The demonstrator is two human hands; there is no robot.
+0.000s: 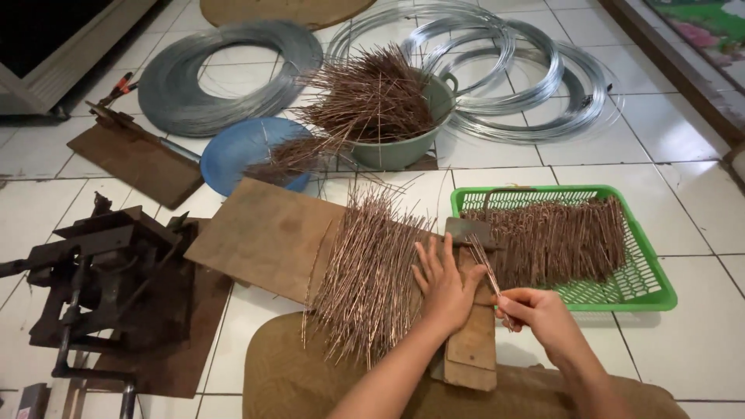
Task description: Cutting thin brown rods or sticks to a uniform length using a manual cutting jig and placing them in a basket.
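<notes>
We see the fingers (pixel 518 299) of the right hand (pixel 539 314) clenched around a small bundle of thin copper-coloured rods (pixel 485 264), which rises up and to the left from the grip. The left hand (pixel 444 283) lies flat with its fingers (pixel 427 260) released and spread, pressing on the right edge of a loose pile of rods (pixel 369 268). This pile fans across a wooden board (pixel 264 233), which serves as the working surface and rests directly on the floor. A narrower wooden strip (pixel 475 349) lies under the left hand and runs toward us.

Just right of the hands we find a green plastic basket (pixel 644 271) holding rods (pixel 555 240) laid side by side in an even row. Beyond the board stand a grey-green pot (pixel 403 147) heaped with tangled rods and, to its left, a blue bowl (pixel 233 151) with a few more. Coils of grey steel wire (pixel 225 74) lie behind these, one at the left and several overlapping at the right.

On the left sits a dark metal tool (pixel 109 271) on a rusty plate. The floor (pixel 698 194) is white tile with dark joints. A brown patterned mat (pixel 310 380) covers the floor nearest us.
</notes>
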